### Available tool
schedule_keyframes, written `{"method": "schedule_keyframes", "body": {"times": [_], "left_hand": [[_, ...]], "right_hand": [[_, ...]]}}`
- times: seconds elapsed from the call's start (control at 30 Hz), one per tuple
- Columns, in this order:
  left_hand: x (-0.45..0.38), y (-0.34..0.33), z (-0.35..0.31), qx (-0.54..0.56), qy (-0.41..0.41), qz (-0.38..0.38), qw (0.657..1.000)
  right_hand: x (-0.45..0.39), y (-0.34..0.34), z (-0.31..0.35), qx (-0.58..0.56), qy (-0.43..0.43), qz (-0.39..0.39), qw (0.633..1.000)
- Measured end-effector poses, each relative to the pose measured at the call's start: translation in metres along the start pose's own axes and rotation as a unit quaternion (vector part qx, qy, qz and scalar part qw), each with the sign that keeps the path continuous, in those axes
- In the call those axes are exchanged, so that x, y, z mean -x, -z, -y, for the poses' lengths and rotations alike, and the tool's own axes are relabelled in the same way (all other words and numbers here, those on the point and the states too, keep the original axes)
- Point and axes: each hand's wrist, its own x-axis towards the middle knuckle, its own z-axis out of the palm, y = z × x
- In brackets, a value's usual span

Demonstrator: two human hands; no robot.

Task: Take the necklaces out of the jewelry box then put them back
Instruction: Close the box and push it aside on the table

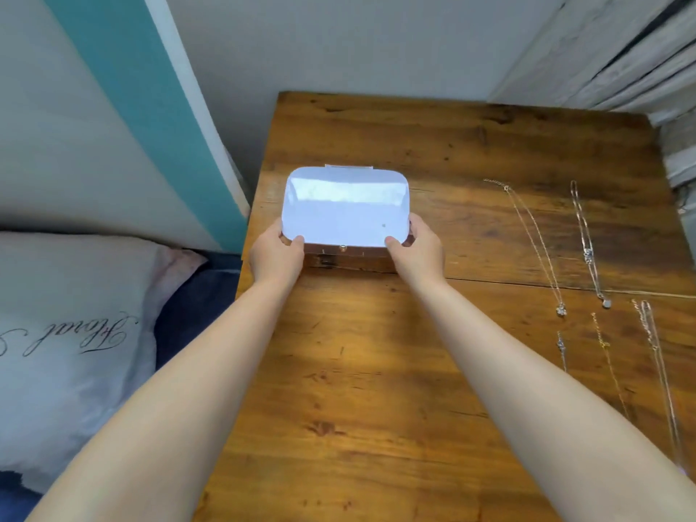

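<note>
Jewelry box (345, 207) sits near the left edge of the wooden table (376, 371), toward the back, lid down, glossy white top reflecting glare. Small metal clasp (343, 248) sits at the centre of the front face.

Necklaces are all out, laid in rough lines near the right edge of the table, well apart from the box: a pendant chain (534, 243), a second chain (587, 246) beside it, a gold chain (610, 367) and a longer chain (657, 371) nearer the front right, plus a short piece (561, 350). So judging by layout, the take-out half is done and the box needs opening again for the return.

Hands: left hand (277, 256) grips the front-left corner of the lid, thumb on top, other fingers hidden under the rim. Right hand (418, 250) mirrors it on the front-right corner, thumb on top. Both are clamped on the box edge, not on any chain. Both forearms are extended straight out over the table, roughly parallel, wrists level.

To do this step well:
- keep the base pinned to the table, lift the lid only
- release the clasp first if it's latched; can't tell from here
- swing the lid evenly from both corners so the hinge at the back doesn't twist
- box is close to the left edge, so don't shove it sideways
</note>
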Motion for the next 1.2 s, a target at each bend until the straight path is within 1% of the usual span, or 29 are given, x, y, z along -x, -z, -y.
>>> {"method": "schedule_keyframes", "body": {"times": [0.1, 0.2, 0.27, 0.4, 0.47, 0.53, 0.6, 0.67, 0.77, 0.9, 1.0, 1.03, 1.13, 1.2], "left_hand": [[0.003, -0.002, -0.001, -0.022, -0.003, -0.007, 1.000], [0.007, -0.004, -0.006, -0.041, 0.025, -0.003, 0.999], [0.008, -0.006, -0.010, -0.085, 0.036, -0.005, 0.996], [0.012, -0.008, -0.017, -0.193, 0.002, -0.026, 0.981], [0.018, -0.012, -0.016, -0.241, -0.034, -0.026, 0.970], [0.028, -0.018, -0.013, -0.285, -0.095, -0.019, 0.954], [0.038, -0.027, -0.011, -0.317, -0.154, -0.005, 0.936], [0.048, -0.038, -0.011, -0.338, -0.196, 0.013, 0.921], [0.056, -0.048, -0.013, -0.354, -0.212, 0.036, 0.910], [0.052, -0.041, -0.017, -0.379, -0.231, 0.026, 0.896], [0.044, -0.032, -0.022, -0.377, -0.242, 0.020, 0.894], [0.043, -0.030, -0.023, -0.387, -0.251, 0.023, 0.887], [0.053, -0.032, -0.025, -0.412, -0.307, 0.039, 0.857], [0.069, -0.040, -0.025, -0.382, -0.372, 0.074, 0.843]], "right_hand": [[0.000, -0.003, -0.006, -0.022, 0.015, 0.003, 1.000], [0.001, -0.002, -0.011, -0.036, 0.010, 0.023, 0.999], [0.001, 0.001, -0.012, -0.043, 0.002, 0.037, 0.998], [0.000, 0.008, -0.009, -0.036, 0.007, 0.064, 0.997], [0.002, 0.014, -0.012, -0.041, 0.006, 0.089, 0.995], [0.006, 0.020, -0.018, -0.035, 0.001, 0.108, 0.994], [0.013, 0.027, -0.026, -0.020, -0.007, 0.112, 0.994], [0.023, 0.035, -0.034, -0.012, -0.011, 0.107, 0.994], [0.035, 0.046, -0.046, -0.009, -0.015, 0.100, 0.995], [0.042, 0.054, -0.054, 0.001, 0.002, 0.100, 0.995], [0.044, 0.055, -0.053, 0.009, 0.010, 0.096, 0.995], [0.045, 0.057, -0.053, 0.016, 0.012, 0.093, 0.995], [0.054, 0.065, -0.058, 0.063, 0.015, 0.081, 0.995], [0.065, 0.078, -0.067, 0.111, 0.014, 0.059, 0.992]]}}
